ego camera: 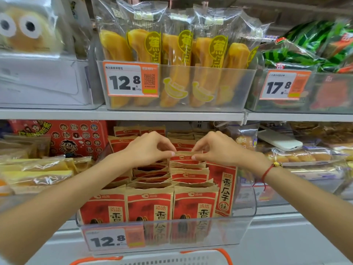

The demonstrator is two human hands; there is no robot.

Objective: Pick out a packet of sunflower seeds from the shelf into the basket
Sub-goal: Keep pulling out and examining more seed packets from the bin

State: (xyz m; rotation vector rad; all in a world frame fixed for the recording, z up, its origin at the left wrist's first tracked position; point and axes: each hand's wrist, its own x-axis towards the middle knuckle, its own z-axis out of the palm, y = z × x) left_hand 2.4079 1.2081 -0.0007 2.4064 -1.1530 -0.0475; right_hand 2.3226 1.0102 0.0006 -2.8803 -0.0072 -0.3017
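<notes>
Clear plastic bin (246, 222) on lower shelf: rows of upright red-and-kraft sunflower seed packets. One red-and-kraft seed packet (184, 157) pinched at top edge by left hand (148, 148) and right hand (217, 148). White-and-orange basket (191, 258) below.

The price tag (131, 79) on the clear bin of banana cakes above me reads "12.8", with a QR code on its orange side. The round olive labels (152, 44) on those banana cake bags show "蕉" over "点". To the right, the tag (284, 85) on the bin of watermelon-striped packs reads "17.8". Below, the tag (114, 239) on the clear bin in front of me also reads "12.8"; its small print is too blurred for me to read. The sunflower seed packets (150, 206) in that bin carry "洽洽" and "香瓜子" down the front, clearest on the one standing sideways (225, 188) at the right.
</notes>
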